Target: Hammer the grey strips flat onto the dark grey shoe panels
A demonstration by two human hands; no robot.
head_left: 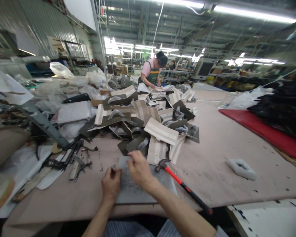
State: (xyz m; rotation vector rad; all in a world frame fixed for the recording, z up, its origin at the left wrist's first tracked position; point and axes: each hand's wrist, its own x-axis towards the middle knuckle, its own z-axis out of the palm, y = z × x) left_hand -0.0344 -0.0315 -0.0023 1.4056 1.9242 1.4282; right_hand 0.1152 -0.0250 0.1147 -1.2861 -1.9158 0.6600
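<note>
My left hand (111, 182) is at the left edge of a grey flat plate (145, 192), its fingers curled together in a pinch. Whatever it holds, if anything, is too small to make out. Over the plate, my right hand (139, 168) has its fingers bent and drawn together, and their inner side is hidden from me. A claw hammer (180, 182) with a red and black handle lies to the right, its head on the plate. Just beyond the plate is a heap of curved beige and dark grey panels (160, 131), several with plastic-wrapped handles.
Pliers and other hand tools (76, 161) lie at the left, near a slanted metal post (43, 123). A white block (241, 168) with a hole sits on the table (207, 148) at right. Red sheet (261, 130) and black material border the right side. Another person (150, 72) works behind the heap.
</note>
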